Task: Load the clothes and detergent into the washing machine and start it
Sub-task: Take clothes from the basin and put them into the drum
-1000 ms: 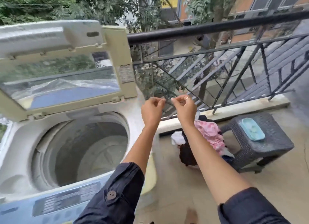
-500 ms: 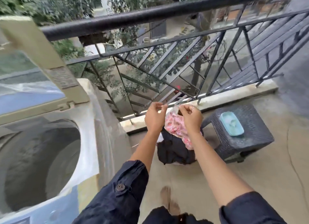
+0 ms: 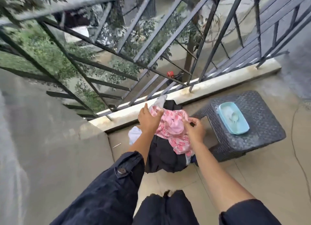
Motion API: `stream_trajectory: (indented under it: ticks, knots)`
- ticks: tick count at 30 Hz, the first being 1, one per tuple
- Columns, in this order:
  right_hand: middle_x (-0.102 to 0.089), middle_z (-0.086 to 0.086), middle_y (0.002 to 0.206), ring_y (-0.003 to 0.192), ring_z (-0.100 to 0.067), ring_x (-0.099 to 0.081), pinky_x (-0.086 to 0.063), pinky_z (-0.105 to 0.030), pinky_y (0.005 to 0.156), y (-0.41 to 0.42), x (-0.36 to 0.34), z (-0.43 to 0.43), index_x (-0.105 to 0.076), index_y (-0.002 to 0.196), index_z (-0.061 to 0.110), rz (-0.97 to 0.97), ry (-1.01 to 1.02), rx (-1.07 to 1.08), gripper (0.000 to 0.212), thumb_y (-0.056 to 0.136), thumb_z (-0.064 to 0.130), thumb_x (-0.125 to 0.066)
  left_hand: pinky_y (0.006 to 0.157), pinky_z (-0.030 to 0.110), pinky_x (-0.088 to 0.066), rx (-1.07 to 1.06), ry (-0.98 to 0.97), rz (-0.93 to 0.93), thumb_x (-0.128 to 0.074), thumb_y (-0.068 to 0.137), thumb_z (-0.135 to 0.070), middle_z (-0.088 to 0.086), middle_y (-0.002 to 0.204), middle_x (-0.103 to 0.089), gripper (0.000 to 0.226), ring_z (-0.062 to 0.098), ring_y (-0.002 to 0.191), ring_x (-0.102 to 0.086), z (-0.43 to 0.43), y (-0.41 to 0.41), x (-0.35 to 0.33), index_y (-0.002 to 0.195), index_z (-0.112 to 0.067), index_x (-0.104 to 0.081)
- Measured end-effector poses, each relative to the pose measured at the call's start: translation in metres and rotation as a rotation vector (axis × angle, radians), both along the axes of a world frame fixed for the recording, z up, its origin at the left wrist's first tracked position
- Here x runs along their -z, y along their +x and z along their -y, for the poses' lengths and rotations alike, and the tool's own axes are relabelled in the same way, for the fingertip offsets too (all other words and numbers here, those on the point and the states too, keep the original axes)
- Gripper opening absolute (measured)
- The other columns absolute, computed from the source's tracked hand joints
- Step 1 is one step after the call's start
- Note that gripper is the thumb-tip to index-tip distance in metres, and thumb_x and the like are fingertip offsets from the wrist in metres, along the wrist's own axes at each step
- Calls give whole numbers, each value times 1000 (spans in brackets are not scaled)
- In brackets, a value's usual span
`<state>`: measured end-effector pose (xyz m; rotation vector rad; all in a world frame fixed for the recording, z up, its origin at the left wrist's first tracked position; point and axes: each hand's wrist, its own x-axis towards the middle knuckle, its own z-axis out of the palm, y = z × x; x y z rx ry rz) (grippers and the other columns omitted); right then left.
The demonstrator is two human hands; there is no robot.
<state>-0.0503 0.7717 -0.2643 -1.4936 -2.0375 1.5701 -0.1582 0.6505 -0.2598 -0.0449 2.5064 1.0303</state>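
— Where are our arms?
— Both reach forward and down, forearms bare, dark sleeves [image 3: 116,184] ending near the elbows.
— And our left hand [image 3: 148,119]?
— Back toward us, thumb up, fingers curled into the pink cloth [image 3: 170,129].
— Our right hand [image 3: 196,131]?
— Near it, fingertips pinching the same cloth's edge, a ring [image 3: 197,122] on one finger.

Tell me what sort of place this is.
Most likely an upper-floor balcony used for laundry: a metal railing with greenery and ground below it, a tiled floor, and a clothes pile beside a woven stool.
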Motion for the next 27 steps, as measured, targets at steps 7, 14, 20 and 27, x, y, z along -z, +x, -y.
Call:
stream_trajectory:
  ticks: [7,14,20,27]
  knots:
    - [-29,-15,152,138,-33,-33,-32,-44,111,-15,120,-14,-30,146,13,208,-195,10,81,83,54,-59,118,55,-11,-104,-25,161,-58,83,-59,14,159,-8,92,31,147,-6,-33,-15,107,153,-21,-11]
    - [4,-11,160,146,-32,-15,-20,-46,117,-27,161,-3,-24,148,27,222,-221,56,85,79,58,-62,118,52,-4,-9,-72,305,-55,84,-61,10,160,14,68,38,146,13,-37,-27,148,142,-28,-42]
    - [-25,-12,154,140,-32,-30,-29,-46,113,-36,155,-1,-50,135,17,133,-147,43,54,87,40,-58,71,24,-45,-53,126,315,-59,88,-30,-2,70,-56,33,17,75,-56,-39,-19,141,59,-21,-47]
    - [-53,-13,134,125,-30,-48,-36,-31,102,-38,99,2,-53,130,4,-10,-147,171,40,94,20,-49,59,26,-32,-189,259,232,-57,90,-28,-5,59,-37,42,11,56,-38,-42,-4,99,58,-20,-31]
